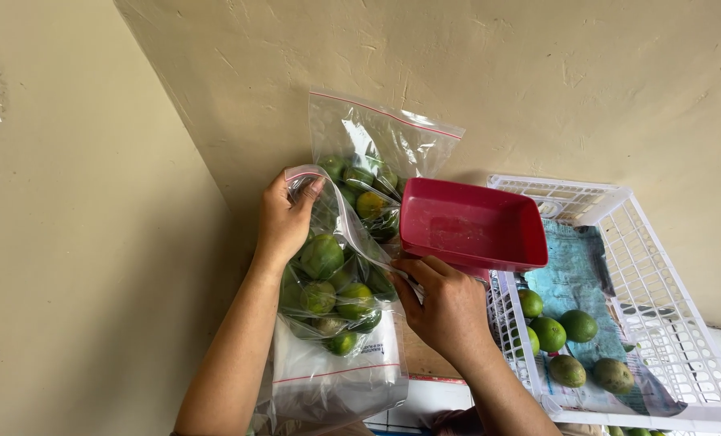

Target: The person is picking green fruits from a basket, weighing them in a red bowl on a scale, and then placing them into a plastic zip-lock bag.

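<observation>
Left hand [284, 220] pinches the top rim of a clear zip bag [332, 274], thumb and fingers pressed together on the plastic at its upper left, holding the mouth up. Right hand [449, 311] grips the opposite side of the same bag's opening, fingers curled and closed on the plastic near its right edge. Bag hangs between both hands, stuffed with green limes [322, 256], one or two yellowish. Behind it, a second clear zip bag [377, 153] with a red seal strip along the top leans against the beige wall [538, 89], also holding limes. Below the held bag lie flat empty zip bags [332, 375] with a thin red line and a small block of dark print; text too small to make out. Red rectangular plastic tub [473, 228] sits empty, tilted, on the left rim of a white slatted crate [659, 282], just beside the right hand. Crate is lined with teal printed paper [574, 266]; loose limes [566, 331] lie grouped at its near left corner, a few dull brownish-green.
</observation>
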